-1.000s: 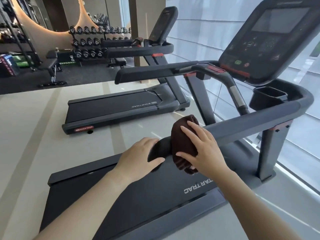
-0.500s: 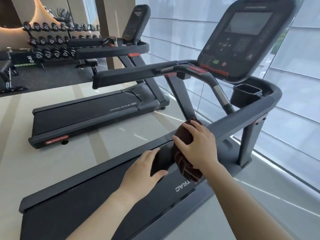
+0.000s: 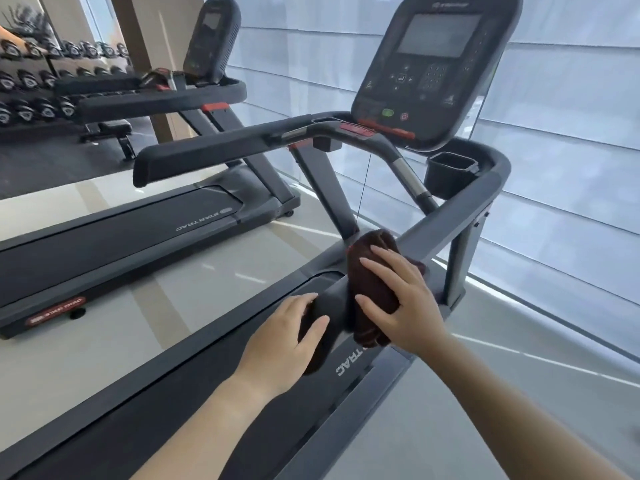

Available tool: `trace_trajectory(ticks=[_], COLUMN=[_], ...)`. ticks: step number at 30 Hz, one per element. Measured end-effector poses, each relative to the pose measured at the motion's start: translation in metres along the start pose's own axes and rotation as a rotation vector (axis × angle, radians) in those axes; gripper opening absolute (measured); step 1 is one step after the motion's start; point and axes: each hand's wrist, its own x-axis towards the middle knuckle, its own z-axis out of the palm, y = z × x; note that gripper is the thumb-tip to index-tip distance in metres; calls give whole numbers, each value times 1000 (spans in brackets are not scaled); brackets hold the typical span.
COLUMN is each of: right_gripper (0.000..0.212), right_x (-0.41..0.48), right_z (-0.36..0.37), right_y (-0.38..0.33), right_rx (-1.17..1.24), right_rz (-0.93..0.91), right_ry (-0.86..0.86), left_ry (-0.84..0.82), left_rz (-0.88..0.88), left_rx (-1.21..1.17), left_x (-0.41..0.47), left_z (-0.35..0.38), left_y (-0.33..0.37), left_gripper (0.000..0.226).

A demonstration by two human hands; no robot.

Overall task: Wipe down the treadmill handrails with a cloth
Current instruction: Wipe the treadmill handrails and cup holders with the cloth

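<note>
A dark brown cloth (image 3: 372,289) is wrapped over the near handrail (image 3: 446,216) of the grey treadmill, close to the rail's free end. My right hand (image 3: 401,299) presses on the cloth from the right with fingers spread across it. My left hand (image 3: 287,336) grips the rounded end of that same handrail, just left of the cloth. The far handrail (image 3: 207,157) runs across the middle of the view, untouched. The console (image 3: 429,67) stands above both rails.
A cup holder (image 3: 448,171) sits under the console on the right. The running belt (image 3: 166,403) lies below my arms. A second treadmill (image 3: 121,233) stands to the left, with a dumbbell rack (image 3: 41,81) behind it. Blinds cover the window on the right.
The view has turned left and come closer to the treadmill. My right hand with the cloth has shifted slightly up the handrail; my left hand stays on the rail's end.
</note>
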Motion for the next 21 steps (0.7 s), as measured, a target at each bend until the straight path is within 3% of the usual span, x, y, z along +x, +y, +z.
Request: trace_trajectory(ticks=[3,7,9,13,18,21], right_gripper=[51,45,46,53,73,77], right_x=[15,34,28,37,68,78], right_z=[-16,-24,-17,-32,-58,-69], right_y=[25,51,57,97,131,136], right_rx=[-24,24,8,-32,-54,-189], right_rz=[-50,91,7,-256,-312,-352], right_ry=[-88,32,51,-86,-239,-357], left_ry=[24,54,103,162,167,222], left_rz=[6,-9,-49,-153,-219,-263], left_rx=[15,109,189,343,536,577], left_x=[15,42,55,74,100,101], left_z=[10,28,35,45,61,63], left_y=[14,36,43,57,78,84], left_gripper=[48,47,43,36,45,46])
